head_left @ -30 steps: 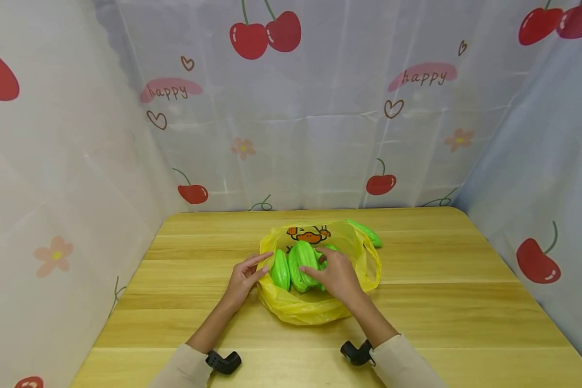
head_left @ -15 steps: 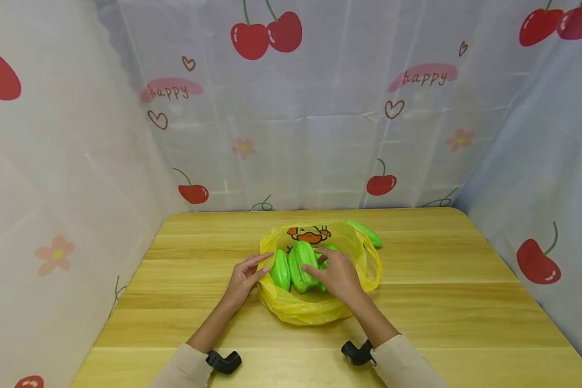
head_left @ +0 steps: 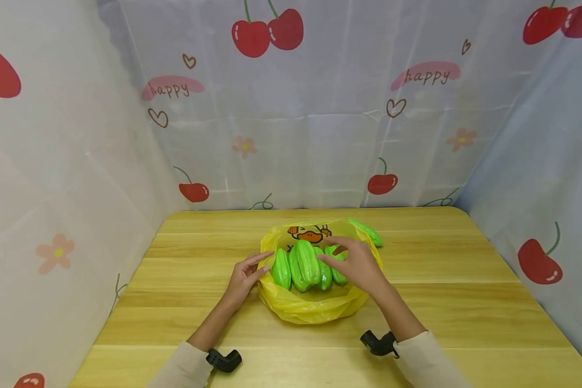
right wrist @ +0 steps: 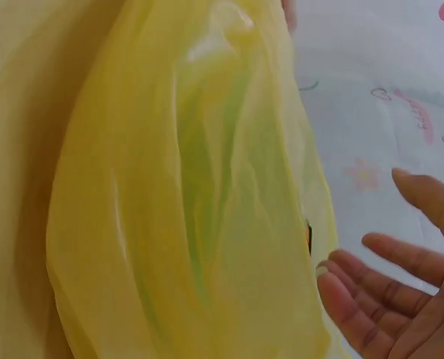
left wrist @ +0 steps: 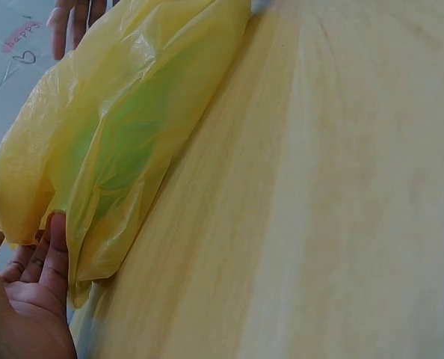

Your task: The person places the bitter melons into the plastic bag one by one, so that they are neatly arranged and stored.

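Note:
A yellow plastic bag (head_left: 307, 312) with a printed duck face lies open on the table. Several glossy green ribbed fruits, which look like star fruits (head_left: 308, 261), sit side by side inside it. At the bag's left rim, my left hand (head_left: 244, 277) holds the edge, thumb and index finger over the opening. The left wrist view shows its other fingers (left wrist: 54, 262) against the outside of the plastic. My right hand (head_left: 361, 267) hovers over the right side of the bag, thumb and fingers spread apart, holding nothing. The right wrist view shows those spread fingers (right wrist: 386, 292) beside the bag.
Another green fruit (head_left: 371, 234) lies behind the bag's back right corner. Wooden table (head_left: 465, 312) extends on both sides. A white curtain (head_left: 320, 134) printed with cherries and hearts hangs at the back and along the sides.
My right hand has come off the star fruits in the middle and moved to the right, uncovering more fruits. My left hand stays at the rim.

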The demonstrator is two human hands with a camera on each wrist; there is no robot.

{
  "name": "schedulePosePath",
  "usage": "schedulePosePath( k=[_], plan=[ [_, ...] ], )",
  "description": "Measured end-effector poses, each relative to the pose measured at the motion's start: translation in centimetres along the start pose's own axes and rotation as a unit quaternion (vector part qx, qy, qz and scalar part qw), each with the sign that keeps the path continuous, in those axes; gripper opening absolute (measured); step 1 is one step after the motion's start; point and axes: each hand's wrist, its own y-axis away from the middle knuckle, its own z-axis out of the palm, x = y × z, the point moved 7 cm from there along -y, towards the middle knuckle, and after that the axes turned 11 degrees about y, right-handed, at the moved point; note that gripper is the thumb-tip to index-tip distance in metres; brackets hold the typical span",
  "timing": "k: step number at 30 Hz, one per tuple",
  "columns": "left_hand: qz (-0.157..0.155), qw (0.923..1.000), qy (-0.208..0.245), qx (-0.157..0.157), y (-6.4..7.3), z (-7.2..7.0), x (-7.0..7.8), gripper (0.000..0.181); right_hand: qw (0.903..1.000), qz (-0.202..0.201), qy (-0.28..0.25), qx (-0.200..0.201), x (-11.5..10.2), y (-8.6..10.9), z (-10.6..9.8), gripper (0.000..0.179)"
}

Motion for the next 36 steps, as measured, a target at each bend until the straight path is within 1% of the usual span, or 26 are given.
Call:
schedulePosePath(
  k=[4,10,15,21,25,29,32,34,36],
  plan=[
    [-0.003,1.0,0.001,0.0,-0.1,0.1,0.0,0.037,0.9994,-0.026,-0.023,0.0,0.8,0.0,-1.6,0.042],
    [-0.007,1.0,0.001,0.005,-0.1,0.0,0.1,0.038,0.9972,-0.057,-0.042,0.026,2.6,-0.4,-4.2,0.041],
    [-0.009,0.9999,-0.004,0.007,0.0,0.0,0.0,0.038,0.9952,-0.066,-0.066,0.029,4.5,-0.7,-5.3,0.04],
    [-0.019,0.9998,-0.006,0.008,0.4,0.0,-0.2,0.037,0.9929,-0.05,-0.103,0.033,6.8,-0.7,-6.2,0.041],
    [-0.014,0.9999,-0.007,0.007,0.4,-0.1,-0.1,0.037,0.9915,-0.035,-0.118,0.042,8.0,-0.9,-6.9,0.04],
    [-0.008,0.9999,-0.008,0.003,0.2,-0.1,0.0,0.037,0.9912,-0.024,-0.12,0.052,9.2,-1.2,-7.4,0.04],
    [-0.009,0.9999,-0.007,0.002,0.1,-0.1,0.0,0.037,0.9913,-0.008,-0.117,0.059,10.1,-1.5,-7.6,0.04],
    [-0.009,0.9999,-0.005,0.002,0.1,0.0,-0.1,0.037,0.9899,0.003,-0.128,0.062,10.7,-1.7,-7.8,0.04],
    [-0.008,1.0,-0.003,0.003,0.1,0.0,-0.1,0.038,0.9888,0.01,-0.134,0.064,10.7,-1.8,-8.0,0.041]
  ],
)
